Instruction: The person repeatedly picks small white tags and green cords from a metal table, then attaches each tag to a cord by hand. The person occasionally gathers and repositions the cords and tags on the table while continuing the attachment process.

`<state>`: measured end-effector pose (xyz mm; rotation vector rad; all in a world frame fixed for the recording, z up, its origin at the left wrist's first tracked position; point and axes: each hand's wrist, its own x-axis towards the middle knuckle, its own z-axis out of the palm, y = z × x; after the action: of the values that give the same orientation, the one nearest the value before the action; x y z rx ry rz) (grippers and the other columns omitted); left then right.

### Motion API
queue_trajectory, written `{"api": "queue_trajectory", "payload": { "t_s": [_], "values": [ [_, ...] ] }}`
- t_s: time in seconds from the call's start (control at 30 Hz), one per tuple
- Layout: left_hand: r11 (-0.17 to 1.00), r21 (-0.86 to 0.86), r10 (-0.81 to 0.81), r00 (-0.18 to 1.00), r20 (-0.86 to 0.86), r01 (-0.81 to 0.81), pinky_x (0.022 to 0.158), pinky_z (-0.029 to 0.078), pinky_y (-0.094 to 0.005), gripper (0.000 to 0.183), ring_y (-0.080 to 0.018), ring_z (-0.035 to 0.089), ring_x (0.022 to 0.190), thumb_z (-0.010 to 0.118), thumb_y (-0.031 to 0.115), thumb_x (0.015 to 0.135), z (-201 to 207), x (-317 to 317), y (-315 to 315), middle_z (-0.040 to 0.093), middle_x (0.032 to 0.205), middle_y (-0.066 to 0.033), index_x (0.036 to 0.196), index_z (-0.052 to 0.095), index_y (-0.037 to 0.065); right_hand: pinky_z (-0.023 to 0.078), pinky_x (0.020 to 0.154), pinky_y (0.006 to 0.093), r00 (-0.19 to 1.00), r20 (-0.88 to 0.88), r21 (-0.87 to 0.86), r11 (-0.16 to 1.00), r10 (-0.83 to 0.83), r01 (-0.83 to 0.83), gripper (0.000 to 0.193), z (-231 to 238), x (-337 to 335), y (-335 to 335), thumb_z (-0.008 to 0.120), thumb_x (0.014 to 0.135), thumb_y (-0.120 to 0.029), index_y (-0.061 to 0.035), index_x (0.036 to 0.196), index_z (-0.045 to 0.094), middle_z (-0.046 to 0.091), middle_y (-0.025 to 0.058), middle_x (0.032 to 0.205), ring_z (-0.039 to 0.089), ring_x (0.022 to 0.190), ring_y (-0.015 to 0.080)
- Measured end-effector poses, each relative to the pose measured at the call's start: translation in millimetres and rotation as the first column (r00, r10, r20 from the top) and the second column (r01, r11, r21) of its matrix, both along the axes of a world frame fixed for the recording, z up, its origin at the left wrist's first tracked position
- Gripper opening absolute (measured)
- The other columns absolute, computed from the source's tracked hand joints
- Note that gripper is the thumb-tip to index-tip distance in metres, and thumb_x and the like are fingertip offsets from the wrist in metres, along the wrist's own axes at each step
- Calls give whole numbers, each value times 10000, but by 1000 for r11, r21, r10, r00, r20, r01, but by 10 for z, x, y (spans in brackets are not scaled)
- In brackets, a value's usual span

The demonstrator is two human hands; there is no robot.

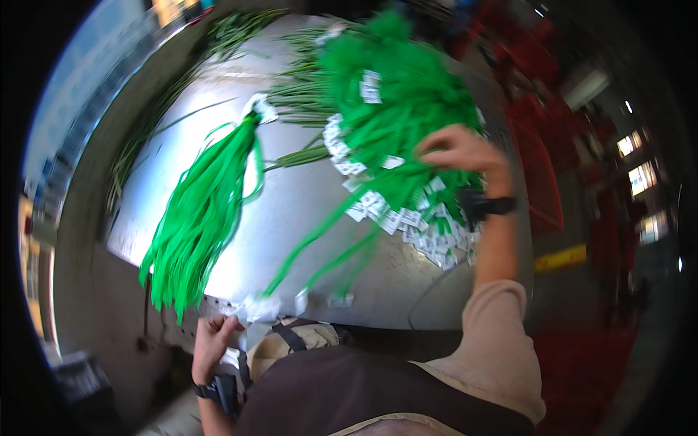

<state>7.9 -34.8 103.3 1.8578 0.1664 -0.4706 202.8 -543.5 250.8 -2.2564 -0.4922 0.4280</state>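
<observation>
My left hand point(213, 340) is closed at the table's near edge, its thumb against a blurred cluster of white tags point(258, 309). My right hand point(465, 151) is over the right-hand pile, fingers curled and smeared by motion. Several thin green mesh strips point(313, 236) run from under that hand down toward the near edge, white tags at their lower ends. They seem to be pinched in its fingers. Beneath and beyond lies a big heap of green mesh strips point(400, 80), many white tags along its near side. On the left, a gathered green bundle point(207, 211) lies flat, tags at its far end.
Long thin green stalks point(302, 91) lie across the metal table point(291, 207) behind the bundle, with more along its left rim and far left corner. Red crates point(534, 160) stand past the right edge. A yellow bar point(560, 258) shows at the right.
</observation>
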Motion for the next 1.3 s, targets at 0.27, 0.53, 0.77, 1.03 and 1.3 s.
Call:
{"api": "queue_trajectory", "payload": {
  "t_s": [0.27,0.53,0.77,1.03,1.3],
  "values": [
    [998,28,-55,996,-76,57,456,345,-242,364,-41,437,495,606,319,874,226,-151,294,558,551,16,697,667,7,462,676,329,583,630,-307,526,-513,793,323,1191,229,-1055,658,751,-236,45,910,641,618,123,716,592,681,188],
    [998,-56,-23,996,-85,18,477,348,-232,375,-38,442,528,604,338,877,236,-284,553,561,572,26,725,664,0,432,909,400,832,545,-214,942,-103,257,404,-886,1351,993,540,786,-105,-23,1182,543,556,203,1190,542,1072,346],
    [955,-38,286,946,-155,-295,597,428,-216,245,-41,513,636,614,187,861,262,-844,817,623,664,-13,785,654,-43,459,828,454,882,453,-346,937,130,40,309,-2543,2295,2993,373,899,-122,-50,1140,552,590,216,1087,556,1025,366],
    [890,87,451,893,-15,-448,589,456,-276,287,-102,560,614,611,255,865,-37,-1250,936,623,649,-71,792,656,-19,376,966,488,795,507,-577,816,332,27,364,-3397,3812,3146,371,900,-143,-68,1214,540,476,239,1267,466,1143,410],
    [891,-53,444,891,-98,-450,663,451,-276,301,-116,564,694,614,307,871,-19,-1269,870,635,741,-65,867,646,8,364,1003,465,643,644,-673,707,415,217,625,-2786,3407,3285,683,619,58,-167,1184,538,371,96,1390,344,1256,376]
  ]
}}
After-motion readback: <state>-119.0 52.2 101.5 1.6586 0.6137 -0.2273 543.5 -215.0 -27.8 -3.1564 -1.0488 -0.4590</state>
